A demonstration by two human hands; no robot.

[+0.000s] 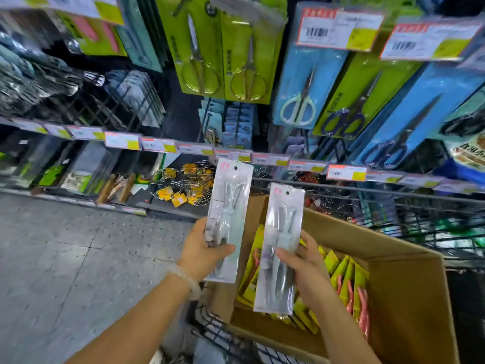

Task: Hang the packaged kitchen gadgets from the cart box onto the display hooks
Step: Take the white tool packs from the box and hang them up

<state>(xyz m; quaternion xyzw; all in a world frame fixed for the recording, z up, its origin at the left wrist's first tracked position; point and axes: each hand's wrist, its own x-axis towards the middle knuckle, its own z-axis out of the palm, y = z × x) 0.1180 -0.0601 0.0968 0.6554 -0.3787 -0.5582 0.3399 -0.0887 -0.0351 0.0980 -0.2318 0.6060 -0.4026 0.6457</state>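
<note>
Two clear, white-backed gadget packs, upright above cardboard box: left pack gripped in left hand, right pack in right hand.

Print on the price tags and packages is too blurred to read.

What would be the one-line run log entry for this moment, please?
left hand: holds white pack | right hand: holds second white pack | cardboard box: yellow packs inside | hung: neither pack
</note>
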